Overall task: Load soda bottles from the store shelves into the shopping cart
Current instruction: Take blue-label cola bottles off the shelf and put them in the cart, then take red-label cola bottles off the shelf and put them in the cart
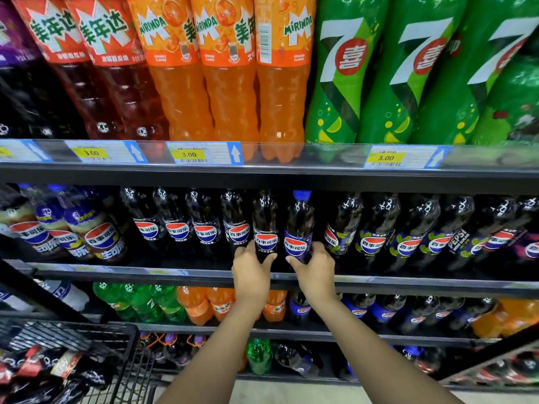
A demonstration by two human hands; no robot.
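2 Pepsi bottles point(297, 228) stand upright, gripped by left hand point(252, 269) and right hand point(316, 268).

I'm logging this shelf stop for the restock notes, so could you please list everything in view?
7-Up bottles: at least three, green, top shelf right.
Orange Mirinda bottles: three, orange, top shelf middle.
Red Mirinda bottles: two, red, top shelf left.
Price tags: several, yellow and blue, top shelf edge.
Pepsi bottles: a long row, dark, middle shelf.
Blue-capped Pepsi bottle: one, dark, middle shelf centre.
Mixed bottles: many, green, orange, dark, lower shelves.
Shopping cart: one, black, bottom left, holding bottles.
Left hand: grip on a black-label Pepsi.
Right hand: grip on the blue-capped Pepsi bottle.
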